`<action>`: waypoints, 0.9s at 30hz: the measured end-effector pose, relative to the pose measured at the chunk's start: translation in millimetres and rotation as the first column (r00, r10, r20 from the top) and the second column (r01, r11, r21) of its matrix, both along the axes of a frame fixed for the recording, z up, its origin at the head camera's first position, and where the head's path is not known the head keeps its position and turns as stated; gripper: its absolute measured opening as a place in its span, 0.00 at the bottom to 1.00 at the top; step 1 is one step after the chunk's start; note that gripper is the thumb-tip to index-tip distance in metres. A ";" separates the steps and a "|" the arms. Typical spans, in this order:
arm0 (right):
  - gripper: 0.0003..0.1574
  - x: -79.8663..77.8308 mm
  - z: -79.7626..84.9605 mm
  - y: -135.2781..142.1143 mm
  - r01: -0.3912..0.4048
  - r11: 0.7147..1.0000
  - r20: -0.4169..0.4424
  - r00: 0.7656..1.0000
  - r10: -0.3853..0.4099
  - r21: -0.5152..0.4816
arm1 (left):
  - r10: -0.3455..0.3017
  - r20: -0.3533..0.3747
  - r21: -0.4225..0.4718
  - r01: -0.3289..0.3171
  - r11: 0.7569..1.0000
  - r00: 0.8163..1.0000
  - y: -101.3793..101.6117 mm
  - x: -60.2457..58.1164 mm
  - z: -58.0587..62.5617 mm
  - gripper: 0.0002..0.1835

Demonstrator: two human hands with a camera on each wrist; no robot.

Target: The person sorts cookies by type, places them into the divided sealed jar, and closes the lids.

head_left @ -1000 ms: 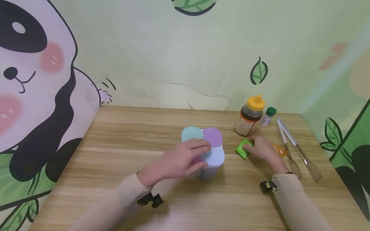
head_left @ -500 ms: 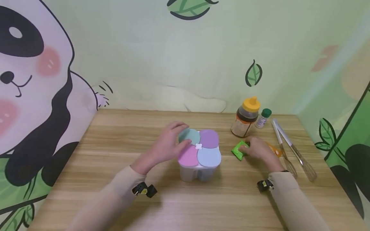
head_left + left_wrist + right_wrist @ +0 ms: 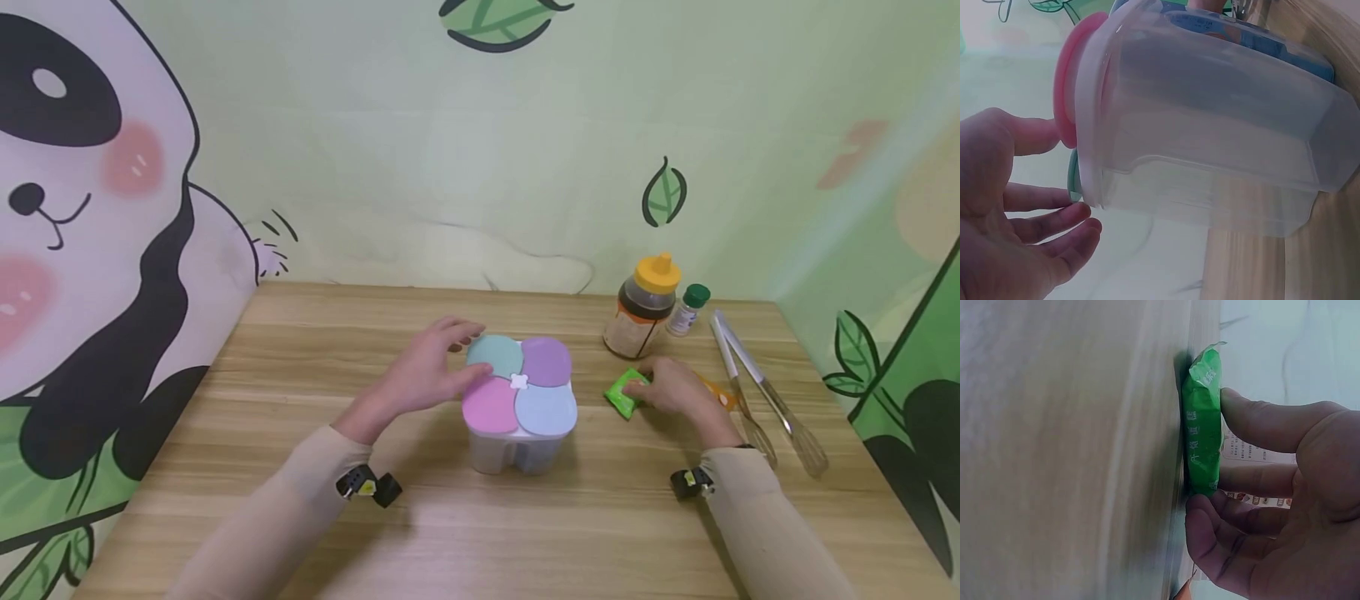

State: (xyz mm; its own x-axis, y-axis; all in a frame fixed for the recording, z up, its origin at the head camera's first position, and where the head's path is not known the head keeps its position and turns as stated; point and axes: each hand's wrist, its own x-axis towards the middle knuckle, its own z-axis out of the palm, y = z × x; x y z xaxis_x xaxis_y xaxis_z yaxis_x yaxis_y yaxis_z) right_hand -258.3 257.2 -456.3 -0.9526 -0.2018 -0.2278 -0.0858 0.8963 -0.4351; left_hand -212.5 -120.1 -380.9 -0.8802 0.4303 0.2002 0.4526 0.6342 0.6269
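Observation:
A clear container (image 3: 1210, 112) stands upright on the table, topped by pink (image 3: 490, 407), teal (image 3: 492, 354), purple (image 3: 547, 362) and light blue (image 3: 546, 409) lids. My left hand (image 3: 420, 371) is at its left side with relaxed fingers. In the left wrist view the thumb is against the pink lid's edge and fingertips reach the teal lid's edge. To the right, a small green packet (image 3: 1202, 422) with white lettering lies on the table. My right hand (image 3: 678, 392) has its thumb on the packet and curled fingers at its end, loosely pinching it.
A yellow-capped squeeze bottle (image 3: 641, 308) and a small green-capped bottle (image 3: 687, 310) stand behind the right hand. Metal tongs or whisks (image 3: 772, 392) lie at the far right. An orange packet (image 3: 720, 392) is partly hidden by the right hand. A patterned wall (image 3: 375, 167) backs the table.
My left hand has drawn back left from over the lids to the container's left side, uncovering the pink and light blue lids. The right hand has stayed at the green packet.

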 end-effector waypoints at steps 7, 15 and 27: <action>0.30 -0.9 0.2 -0.8 0.008 1.000 0.027 1.000 -0.008 0.000 | -0.013 0.039 0.043 0.011 0.999 0.999 -1.6 -3.9 -4.1 0.31; 0.29 -2.9 -2.5 1.2 0.010 1.000 0.041 0.999 -0.010 -0.005 | 0.000 0.068 0.065 -0.004 0.998 0.998 -1.3 -6.6 -8.1 0.28; 0.31 -2.8 -2.6 0.9 0.018 1.000 0.033 0.999 -0.017 -0.009 | 0.005 0.101 0.005 -0.006 1.000 0.995 3.3 -4.4 -2.7 0.30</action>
